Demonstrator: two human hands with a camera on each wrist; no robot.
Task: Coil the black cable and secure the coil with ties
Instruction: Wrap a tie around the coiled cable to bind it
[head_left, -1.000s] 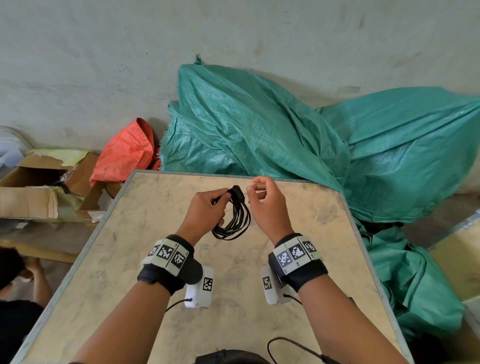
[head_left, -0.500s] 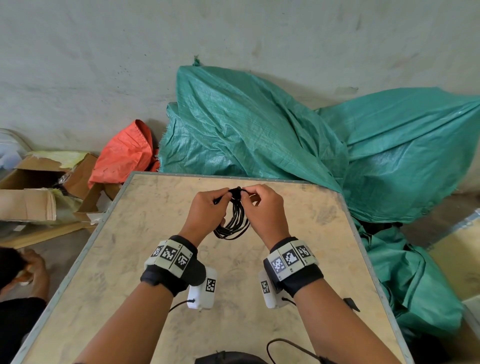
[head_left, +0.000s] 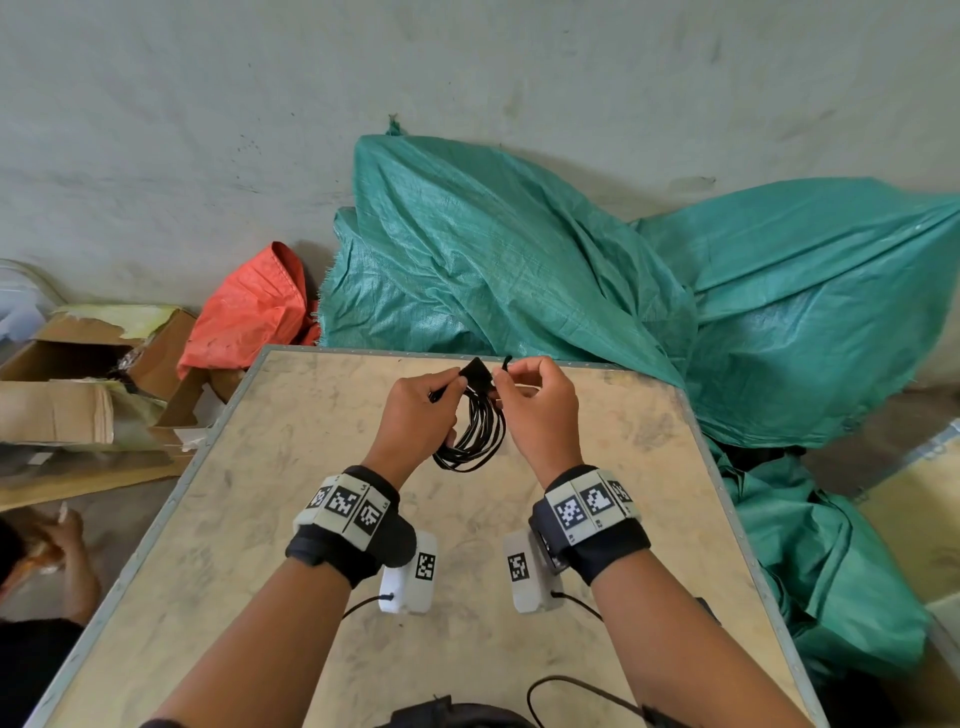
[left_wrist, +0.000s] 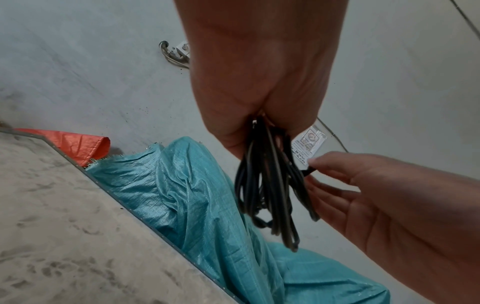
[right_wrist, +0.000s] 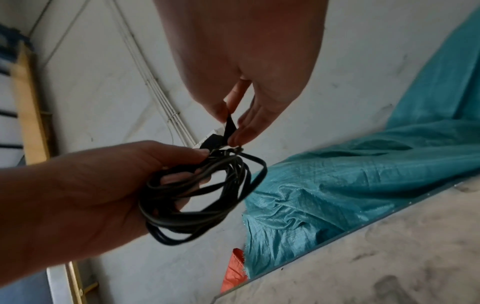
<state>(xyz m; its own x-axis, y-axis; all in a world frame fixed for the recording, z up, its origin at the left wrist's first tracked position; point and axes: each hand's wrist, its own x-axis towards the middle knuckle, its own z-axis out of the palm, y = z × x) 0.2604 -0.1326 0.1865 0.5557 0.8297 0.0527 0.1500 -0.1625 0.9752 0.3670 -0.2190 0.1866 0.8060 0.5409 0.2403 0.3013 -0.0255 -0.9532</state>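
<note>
**Coil bunched up in our left hand, tie pinched in the right**

So we've got the black cable (head_left: 474, 431) gathered into a long, narrow coil, held up above the far middle of the counter (head_left: 260, 519). Its long axis runs near-to-far in the head view, with the bunched top end at the far side between our hands and the loose rounded loops hanging toward us, clear of the counter.

Our left hand (head_left: 415, 410) has its grip wrapped round the coil's top, fingers curled through the loops. Our right hand (head_left: 540, 405) has a narrow pinch grip, thumb and fingertip closed on a flat black tie (right_wrist: 230, 125) that stands up right at the top of the coil.

What differs between views: the head view mostly shows a dark triangular flap poking up between the knuckles. The right wrist view shows the tie as a thin strap rising from the bundle, plus our left fingers poking through the loops. The left wrist view is the only one that catches a small white printed label (left_wrist: 307, 144) at the coil's top, just above the right fingertips.

Textures: the cable is smooth and slightly glossy, many thin strands. The counter is a scuffed tan board with a metal rim. Behind it, crinkly woven green tarp (head_left: 519, 249), an orange sack (head_left: 249, 317) to the left, and torn cardboard boxes (head_left: 78, 374) further left.
</note>
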